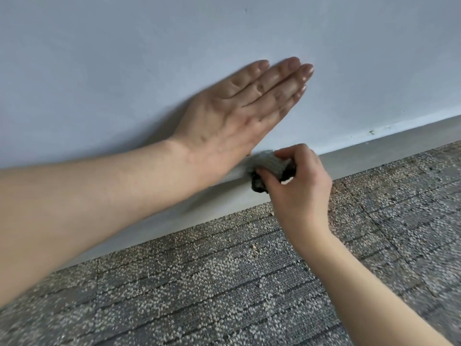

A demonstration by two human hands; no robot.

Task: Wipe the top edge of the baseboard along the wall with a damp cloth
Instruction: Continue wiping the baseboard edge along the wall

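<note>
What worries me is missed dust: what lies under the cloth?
The cloth, gripped by the right hand, sits on the top edge of the baseboard at the wall. The strip beneath it is covered, so dust there cannot be seen.

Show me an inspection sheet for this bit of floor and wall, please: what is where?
Surface: grey patterned carpet meets a pale wall.
Job's things: grey cloth bunched on the top edge of the baseboard.
Clutter: small crumbs on the carpet by the baseboard; dark specks on the wall farther right.
Hands: left hand flat on the wall, fingers straight; right hand grips the cloth.
Cables: nothing seen.
Surroundings: nothing seen beyond wall and carpet.
</note>
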